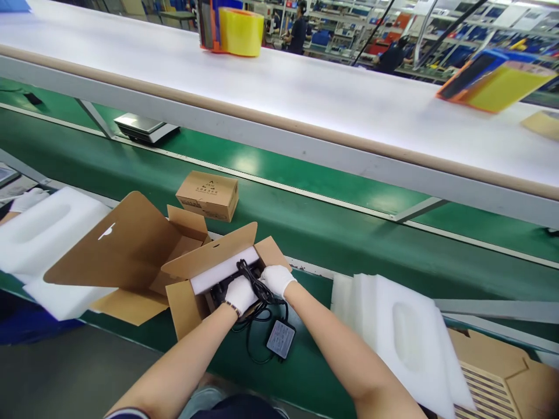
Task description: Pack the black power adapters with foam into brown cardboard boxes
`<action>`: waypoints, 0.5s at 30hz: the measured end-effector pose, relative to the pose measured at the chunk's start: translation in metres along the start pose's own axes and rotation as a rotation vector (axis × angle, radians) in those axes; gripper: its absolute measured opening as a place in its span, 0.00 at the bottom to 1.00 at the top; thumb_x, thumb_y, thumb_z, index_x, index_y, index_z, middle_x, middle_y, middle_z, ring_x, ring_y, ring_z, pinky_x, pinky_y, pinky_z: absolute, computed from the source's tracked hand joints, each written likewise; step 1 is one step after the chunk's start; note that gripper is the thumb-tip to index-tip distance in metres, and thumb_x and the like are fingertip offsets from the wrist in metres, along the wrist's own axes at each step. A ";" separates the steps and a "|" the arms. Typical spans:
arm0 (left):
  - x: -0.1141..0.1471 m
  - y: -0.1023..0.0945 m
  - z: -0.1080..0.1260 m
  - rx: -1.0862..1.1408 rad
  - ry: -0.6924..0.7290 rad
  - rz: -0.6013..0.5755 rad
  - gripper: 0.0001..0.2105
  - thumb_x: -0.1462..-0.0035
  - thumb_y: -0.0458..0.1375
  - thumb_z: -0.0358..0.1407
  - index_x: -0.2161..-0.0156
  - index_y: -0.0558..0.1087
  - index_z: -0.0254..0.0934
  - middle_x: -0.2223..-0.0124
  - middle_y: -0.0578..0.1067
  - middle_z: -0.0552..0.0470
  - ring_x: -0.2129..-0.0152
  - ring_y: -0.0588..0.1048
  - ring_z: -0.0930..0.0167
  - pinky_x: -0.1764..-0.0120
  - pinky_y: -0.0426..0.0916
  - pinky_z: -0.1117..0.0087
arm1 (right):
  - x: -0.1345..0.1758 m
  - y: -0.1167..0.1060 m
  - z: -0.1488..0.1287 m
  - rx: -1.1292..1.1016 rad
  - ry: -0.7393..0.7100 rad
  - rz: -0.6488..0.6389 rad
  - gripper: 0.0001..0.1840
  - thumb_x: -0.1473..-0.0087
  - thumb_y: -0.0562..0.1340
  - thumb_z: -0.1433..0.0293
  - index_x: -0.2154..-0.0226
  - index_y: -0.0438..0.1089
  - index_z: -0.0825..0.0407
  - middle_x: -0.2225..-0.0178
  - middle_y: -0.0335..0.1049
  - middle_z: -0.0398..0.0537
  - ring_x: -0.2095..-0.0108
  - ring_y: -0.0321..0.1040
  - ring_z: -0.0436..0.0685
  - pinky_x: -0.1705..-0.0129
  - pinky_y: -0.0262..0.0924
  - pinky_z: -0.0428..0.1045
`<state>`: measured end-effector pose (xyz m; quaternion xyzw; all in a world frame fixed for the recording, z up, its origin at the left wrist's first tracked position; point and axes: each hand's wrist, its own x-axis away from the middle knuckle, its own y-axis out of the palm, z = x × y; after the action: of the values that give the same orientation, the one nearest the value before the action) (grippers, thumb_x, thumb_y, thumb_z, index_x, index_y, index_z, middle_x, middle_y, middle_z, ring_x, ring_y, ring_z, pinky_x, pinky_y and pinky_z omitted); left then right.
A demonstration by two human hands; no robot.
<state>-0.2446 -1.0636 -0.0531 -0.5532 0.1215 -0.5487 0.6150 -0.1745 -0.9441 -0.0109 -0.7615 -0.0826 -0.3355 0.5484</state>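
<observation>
An open cardboard box (186, 305) stands in front of me with its flaps up. Inside are a white foam pad (225, 270) and some dark item, mostly covered. My left hand (241, 295), in a white glove, reaches into the box, its fingers hidden. A bundled black cable (255, 283) lies between my hands, over the box's near side. My right hand (277, 280), also gloved, is closed at the box's right side against the cable; its exact hold cannot be made out. A black power adapter (280, 338) on its cord rests on the green bench.
A larger open carton (131, 250) stands left, beside white foam (48, 227). A closed small box (207, 195) sits behind. Foam inserts (406, 331) and flat cardboard (502, 361) are at right. Another person's gloved hand (28, 201) shows far left. A white shelf (279, 87) runs across above.
</observation>
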 end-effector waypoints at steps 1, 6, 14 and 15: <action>0.009 0.003 -0.001 -0.004 0.015 0.028 0.16 0.40 0.48 0.41 0.59 0.73 0.32 0.59 0.75 0.38 0.61 0.74 0.60 0.60 0.66 0.63 | -0.002 -0.003 -0.002 -0.005 0.010 -0.021 0.18 0.47 0.55 0.60 0.62 0.75 0.51 0.61 0.73 0.59 0.59 0.70 0.66 0.61 0.62 0.54; 0.028 0.008 -0.008 -0.017 0.147 0.097 0.15 0.40 0.46 0.38 0.58 0.73 0.34 0.58 0.75 0.40 0.60 0.72 0.59 0.57 0.65 0.60 | -0.014 -0.010 -0.010 -0.033 0.023 -0.099 0.16 0.55 0.60 0.66 0.62 0.75 0.50 0.62 0.74 0.57 0.62 0.72 0.64 0.63 0.63 0.51; 0.030 0.006 -0.022 0.020 0.402 0.065 0.09 0.50 0.55 0.34 0.63 0.73 0.37 0.57 0.73 0.43 0.56 0.69 0.58 0.55 0.64 0.58 | -0.012 -0.009 -0.010 -0.066 0.038 -0.087 0.17 0.53 0.57 0.72 0.60 0.74 0.50 0.61 0.74 0.54 0.60 0.71 0.59 0.60 0.61 0.48; 0.032 0.006 -0.023 0.029 0.419 0.066 0.08 0.50 0.54 0.33 0.63 0.73 0.38 0.57 0.73 0.43 0.56 0.69 0.58 0.56 0.64 0.58 | -0.013 -0.011 -0.010 -0.070 0.035 -0.093 0.15 0.52 0.58 0.71 0.61 0.75 0.50 0.62 0.74 0.54 0.61 0.71 0.59 0.61 0.61 0.48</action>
<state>-0.2468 -1.1034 -0.0517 -0.4137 0.2568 -0.6332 0.6017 -0.1941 -0.9455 -0.0091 -0.7695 -0.0965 -0.3768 0.5066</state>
